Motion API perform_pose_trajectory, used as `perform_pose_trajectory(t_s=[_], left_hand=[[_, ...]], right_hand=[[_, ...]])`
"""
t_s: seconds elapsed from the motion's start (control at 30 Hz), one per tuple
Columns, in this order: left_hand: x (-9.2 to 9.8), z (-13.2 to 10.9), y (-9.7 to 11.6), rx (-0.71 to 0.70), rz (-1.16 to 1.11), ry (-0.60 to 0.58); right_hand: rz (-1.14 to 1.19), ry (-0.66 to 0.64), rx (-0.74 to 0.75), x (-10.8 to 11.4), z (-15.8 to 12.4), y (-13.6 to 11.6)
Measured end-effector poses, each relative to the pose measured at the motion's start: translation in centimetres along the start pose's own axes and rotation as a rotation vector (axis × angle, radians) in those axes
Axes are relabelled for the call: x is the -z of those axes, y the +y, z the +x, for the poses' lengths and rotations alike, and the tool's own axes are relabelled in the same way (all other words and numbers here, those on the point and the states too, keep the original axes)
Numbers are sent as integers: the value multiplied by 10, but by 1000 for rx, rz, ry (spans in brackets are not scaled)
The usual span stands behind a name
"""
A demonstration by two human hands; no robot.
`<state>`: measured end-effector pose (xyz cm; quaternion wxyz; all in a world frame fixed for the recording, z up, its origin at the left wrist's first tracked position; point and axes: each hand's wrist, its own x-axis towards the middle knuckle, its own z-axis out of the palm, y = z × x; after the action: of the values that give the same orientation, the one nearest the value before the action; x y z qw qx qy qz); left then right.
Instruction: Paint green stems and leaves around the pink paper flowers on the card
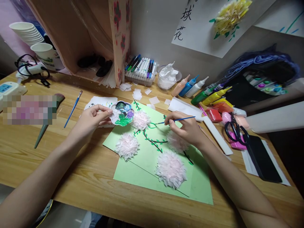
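My left hand (96, 118) pinches the rim of a flower-shaped paint palette (121, 113) with green, dark and purple paint in its wells. In my right hand (184, 126) is a thin blue paintbrush (181, 119), its tip on a green painted leaf outline beside a pink flower. Beneath lies light green paper (140, 167) with dark painted stems and small green leaves. Fluffy pale pink paper flowers (171, 169) stand out from the sheet, one partly covered by my right hand. Under the palette, a paint-spotted white tissue (102, 102) shows in part.
Another blue brush (73, 109) lies at left. Behind are a marker box (141, 71), a tissue bowl (169, 77) and several paint bottles (196, 87). Scissors (236, 133) and a black phone-like slab (263, 160) lie at right. Paper cups (44, 52) stand back left.
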<state>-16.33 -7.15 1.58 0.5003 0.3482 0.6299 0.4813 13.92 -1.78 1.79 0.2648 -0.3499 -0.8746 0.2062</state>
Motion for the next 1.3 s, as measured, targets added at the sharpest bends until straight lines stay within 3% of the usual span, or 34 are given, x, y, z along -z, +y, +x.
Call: perform_pose_trajectory(t_s=[0.4, 0.67, 0.93, 1.17, 1.3], left_hand=[[0, 2, -1, -7, 19, 20], [1, 1, -1, 4, -19, 14], [0, 1, -1, -4, -12, 22], [0, 2, -2, -14, 5, 10], [-1, 2, -1, -19, -2, 5]], right_hand=[[-32, -8, -9, 5, -1, -1], [2, 80, -56, 10, -2, -2], [-33, 6, -37, 6, -2, 0], [-11, 62, -54, 12, -2, -3], [-5, 25, -55, 10, -2, -1]])
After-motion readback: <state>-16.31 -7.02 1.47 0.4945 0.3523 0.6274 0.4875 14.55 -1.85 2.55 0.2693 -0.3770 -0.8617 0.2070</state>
